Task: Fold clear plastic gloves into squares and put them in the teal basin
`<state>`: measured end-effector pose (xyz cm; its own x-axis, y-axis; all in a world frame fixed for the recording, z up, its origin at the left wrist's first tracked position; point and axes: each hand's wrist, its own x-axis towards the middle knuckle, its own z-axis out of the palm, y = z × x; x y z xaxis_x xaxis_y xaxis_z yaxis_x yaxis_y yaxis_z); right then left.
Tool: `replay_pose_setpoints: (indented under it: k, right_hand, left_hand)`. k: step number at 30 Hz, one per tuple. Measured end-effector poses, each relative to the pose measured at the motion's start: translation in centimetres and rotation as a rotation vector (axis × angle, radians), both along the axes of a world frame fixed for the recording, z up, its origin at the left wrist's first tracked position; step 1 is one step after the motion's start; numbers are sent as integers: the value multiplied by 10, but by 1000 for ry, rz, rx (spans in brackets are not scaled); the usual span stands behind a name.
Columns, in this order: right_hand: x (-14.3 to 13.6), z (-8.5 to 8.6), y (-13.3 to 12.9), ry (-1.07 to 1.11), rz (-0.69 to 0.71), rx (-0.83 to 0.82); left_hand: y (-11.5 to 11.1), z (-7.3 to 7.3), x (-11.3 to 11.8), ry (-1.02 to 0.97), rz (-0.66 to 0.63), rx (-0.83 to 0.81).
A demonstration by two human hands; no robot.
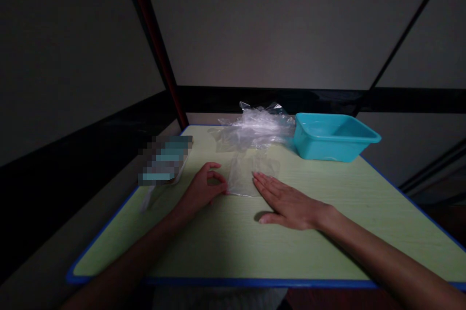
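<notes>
A clear plastic bag [242, 181] lies flat on the pale green table in front of me. My left hand [204, 184] pinches the bag's near left corner between thumb and forefinger, the other fingers curved above. Flat on the bag's right part rests my right hand [287, 200], its fingers stretched out together and its thumb apart on the table. Behind the bag is a heap of crumpled clear plastic bags [255, 128], close to the far edge.
A turquoise plastic basin [327, 149] stands at the back right, beside the heap. At the left edge lies a blurred-out flat object [167, 162], with a strip of clear plastic [147, 199] near it. The table [218, 251] has a blue rim; walls rise behind and left.
</notes>
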<state>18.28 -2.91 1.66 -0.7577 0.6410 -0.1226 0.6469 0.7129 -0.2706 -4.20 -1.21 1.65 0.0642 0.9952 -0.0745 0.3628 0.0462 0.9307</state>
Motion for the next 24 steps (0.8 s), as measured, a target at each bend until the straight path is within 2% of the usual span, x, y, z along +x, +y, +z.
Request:
replay_pose_setpoints:
  k: [8,12,14,16,18,19,24]
  right_hand:
    - [2,-5,0,69,-7,31]
    - [2,-3,0,113,10,121]
    - [-1,-2,1,135,10,180]
    - [-5,-4,2,149,1,206]
    - [-8,-7,3,144,-15,211]
    - [-9,-8,3,132,-25,209]
    - [-6,-15,2,93,-61,183]
  left_hand:
    - [1,-2,-7,37,-43,8]
    - [-3,-7,-4,300,-20,302]
    - [-8,-11,3,439,-120,459]
    - [-13,-15,11,561,-328,584]
    - [-15,-19,17,674,-514,664]
    - [-16,-21,18,715,-567,666]
    - [-17,-26,13,859,-621,610]
